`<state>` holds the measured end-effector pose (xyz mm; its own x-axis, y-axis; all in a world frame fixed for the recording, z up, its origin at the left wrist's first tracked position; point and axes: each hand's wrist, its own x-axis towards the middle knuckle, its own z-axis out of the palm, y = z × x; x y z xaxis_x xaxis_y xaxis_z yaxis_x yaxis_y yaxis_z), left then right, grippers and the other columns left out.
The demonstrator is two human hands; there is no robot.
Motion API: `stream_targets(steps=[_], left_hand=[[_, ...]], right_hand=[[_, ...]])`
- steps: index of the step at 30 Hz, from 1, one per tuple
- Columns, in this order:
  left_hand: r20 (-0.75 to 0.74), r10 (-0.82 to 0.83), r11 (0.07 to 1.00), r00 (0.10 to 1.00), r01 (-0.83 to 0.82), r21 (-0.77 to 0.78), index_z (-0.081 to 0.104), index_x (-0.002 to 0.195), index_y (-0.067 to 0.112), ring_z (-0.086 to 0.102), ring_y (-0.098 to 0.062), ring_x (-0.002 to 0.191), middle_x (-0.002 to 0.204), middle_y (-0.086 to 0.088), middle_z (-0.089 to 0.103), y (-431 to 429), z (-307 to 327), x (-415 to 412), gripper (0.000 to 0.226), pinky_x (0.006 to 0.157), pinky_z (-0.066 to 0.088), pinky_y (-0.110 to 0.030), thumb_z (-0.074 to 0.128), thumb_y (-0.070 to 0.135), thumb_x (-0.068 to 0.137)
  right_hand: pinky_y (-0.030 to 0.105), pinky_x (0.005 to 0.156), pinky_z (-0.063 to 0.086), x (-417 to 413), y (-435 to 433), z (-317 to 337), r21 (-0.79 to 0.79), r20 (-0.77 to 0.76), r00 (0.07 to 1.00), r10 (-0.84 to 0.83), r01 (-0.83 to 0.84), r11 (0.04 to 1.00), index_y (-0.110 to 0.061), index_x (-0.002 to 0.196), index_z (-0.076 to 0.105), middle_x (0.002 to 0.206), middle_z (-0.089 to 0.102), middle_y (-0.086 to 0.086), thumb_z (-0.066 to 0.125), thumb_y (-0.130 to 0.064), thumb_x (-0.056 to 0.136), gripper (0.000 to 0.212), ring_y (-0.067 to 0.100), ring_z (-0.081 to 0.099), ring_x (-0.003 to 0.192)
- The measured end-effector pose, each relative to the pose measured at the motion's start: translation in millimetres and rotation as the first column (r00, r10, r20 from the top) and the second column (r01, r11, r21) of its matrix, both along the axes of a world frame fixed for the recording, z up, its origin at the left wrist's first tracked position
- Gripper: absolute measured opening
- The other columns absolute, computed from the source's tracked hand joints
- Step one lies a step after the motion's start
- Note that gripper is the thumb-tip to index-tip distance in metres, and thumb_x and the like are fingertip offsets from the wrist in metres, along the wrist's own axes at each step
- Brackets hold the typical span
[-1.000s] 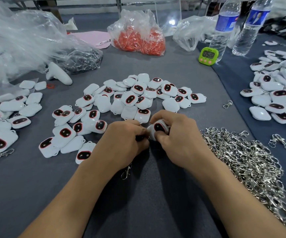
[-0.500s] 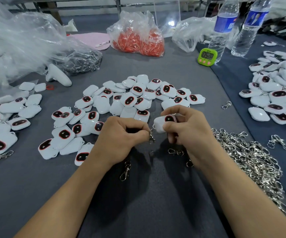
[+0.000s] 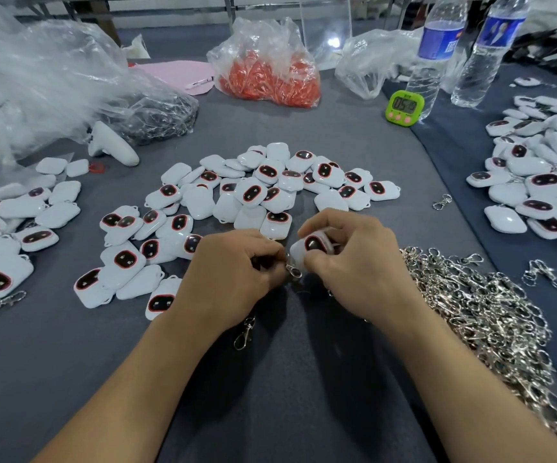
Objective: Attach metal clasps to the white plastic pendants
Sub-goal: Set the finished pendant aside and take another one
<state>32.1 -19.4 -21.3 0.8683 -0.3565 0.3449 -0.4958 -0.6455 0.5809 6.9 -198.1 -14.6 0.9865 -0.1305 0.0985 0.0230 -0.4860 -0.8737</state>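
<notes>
My right hand (image 3: 354, 262) grips a white plastic pendant (image 3: 310, 247) with a dark red-rimmed window, just above the grey table. My left hand (image 3: 233, 269) pinches a small metal clasp (image 3: 293, 271) whose end meets the pendant's lower edge. Another clasp (image 3: 244, 334) hangs below my left wrist; whether my hand holds it is hidden. A heap of loose pendants (image 3: 253, 192) lies just beyond my hands. A large pile of metal clasps (image 3: 491, 315) spreads to the right of my right forearm.
More pendants lie at the left (image 3: 13, 228) and on the right (image 3: 537, 182). At the back stand a bag of orange parts (image 3: 270, 75), clear plastic bags (image 3: 53, 85), a green timer (image 3: 404, 106) and two water bottles (image 3: 434, 55). A white controller (image 3: 113, 150) lies left of centre.
My hands rose from the table with the pendant, then drew close together again. The clasp in my left hand now touches the pendant's lower edge.
</notes>
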Motion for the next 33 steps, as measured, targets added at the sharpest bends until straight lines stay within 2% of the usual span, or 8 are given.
stream_targets(steps=[4, 7, 11, 17, 21, 25, 28, 33], left_hand=[[0.14, -0.021, 0.994, 0.99, 0.006, 0.109, 0.08, 0.086, 0.021, 0.056, -0.007, 0.07, 0.076, 0.01, 0.068, -1, 1, -3, 0.009, 0.067, 0.045, -0.025, 0.083, 0.019, 0.077], [0.154, -0.033, 0.994, 0.987, 0.016, 0.108, 0.08, 0.087, 0.019, 0.059, -0.012, 0.072, 0.077, 0.007, 0.069, -3, -1, -3, 0.009, 0.067, 0.048, -0.032, 0.083, 0.018, 0.078], [0.105, -0.078, 0.992, 0.991, 0.067, 0.106, 0.081, 0.089, 0.022, 0.061, -0.013, 0.074, 0.08, 0.007, 0.069, -3, -3, -2, 0.011, 0.068, 0.05, -0.036, 0.081, 0.019, 0.078], [-0.026, -0.058, 0.996, 0.998, 0.06, 0.064, 0.081, 0.088, 0.029, 0.061, -0.005, 0.075, 0.08, 0.013, 0.068, -1, -7, 0, 0.014, 0.072, 0.048, -0.026, 0.081, 0.023, 0.076], [-0.036, -0.039, 0.996, 0.999, 0.042, 0.079, 0.081, 0.091, 0.03, 0.062, -0.005, 0.075, 0.081, 0.014, 0.069, 0, -7, 0, 0.014, 0.072, 0.051, -0.032, 0.08, 0.027, 0.078], [-0.001, -0.013, 0.989, 1.0, 0.013, 0.146, 0.081, 0.096, 0.028, 0.061, -0.006, 0.073, 0.083, 0.012, 0.07, -3, -5, -3, 0.017, 0.072, 0.051, -0.029, 0.079, 0.033, 0.08], [0.038, -0.02, 0.98, 0.999, 0.012, 0.199, 0.081, 0.097, 0.024, 0.062, -0.013, 0.074, 0.083, 0.006, 0.071, -6, -3, -5, 0.017, 0.071, 0.051, -0.036, 0.078, 0.032, 0.081], [0.164, 0.022, 0.952, 0.986, -0.071, 0.297, 0.078, 0.081, 0.022, 0.061, -0.018, 0.069, 0.075, 0.004, 0.067, -9, -3, -10, 0.01, 0.062, 0.048, -0.038, 0.075, 0.031, 0.082]], right_hand=[[0.008, 0.052, 0.044, -1, 4, 0, -0.003, 0.057, 0.996, -0.067, 0.067, 0.998, -0.038, 0.085, 0.072, 0.073, 0.071, -0.016, 0.074, -0.013, 0.078, 0.025, -0.002, 0.065, 0.066], [0.024, 0.058, 0.053, 1, 1, 2, 0.079, 0.055, 0.994, -0.09, 0.085, 0.993, -0.038, 0.087, 0.071, 0.073, 0.072, -0.01, 0.073, -0.011, 0.078, 0.028, 0.007, 0.063, 0.055], [0.018, 0.055, 0.049, 0, 1, 0, 0.066, 0.011, 1.0, -0.017, 0.016, 0.998, -0.037, 0.088, 0.072, 0.078, 0.074, -0.009, 0.074, -0.013, 0.079, 0.025, 0.002, 0.061, 0.054], [0.017, 0.055, 0.048, 3, -1, -1, -0.001, -0.04, 0.998, 0.047, -0.047, 0.999, -0.035, 0.087, 0.071, 0.074, 0.073, -0.011, 0.068, -0.008, 0.081, 0.028, 0.001, 0.058, 0.053], [0.019, 0.057, 0.051, 3, -3, 0, -0.051, -0.055, 0.997, 0.058, -0.061, 0.997, -0.035, 0.086, 0.072, 0.075, 0.073, -0.009, 0.068, -0.009, 0.08, 0.027, 0.006, 0.063, 0.065], [0.011, 0.054, 0.046, 1, 0, 0, -0.08, -0.016, 0.997, 0.07, -0.071, 0.994, -0.033, 0.085, 0.072, 0.073, 0.072, -0.009, 0.066, -0.01, 0.083, 0.024, 0.006, 0.063, 0.07], [0.009, 0.05, 0.044, 1, 2, -1, -0.064, -0.03, 0.997, 0.069, -0.071, 0.995, -0.035, 0.085, 0.07, 0.07, 0.071, -0.012, 0.067, -0.012, 0.083, 0.023, 0.003, 0.063, 0.068], [0.023, 0.045, 0.049, 4, 1, -4, 0.086, -0.111, 0.993, 0.036, -0.026, 0.996, -0.033, 0.085, 0.07, 0.069, 0.073, -0.001, 0.07, -0.012, 0.077, 0.023, 0.012, 0.063, 0.051]])
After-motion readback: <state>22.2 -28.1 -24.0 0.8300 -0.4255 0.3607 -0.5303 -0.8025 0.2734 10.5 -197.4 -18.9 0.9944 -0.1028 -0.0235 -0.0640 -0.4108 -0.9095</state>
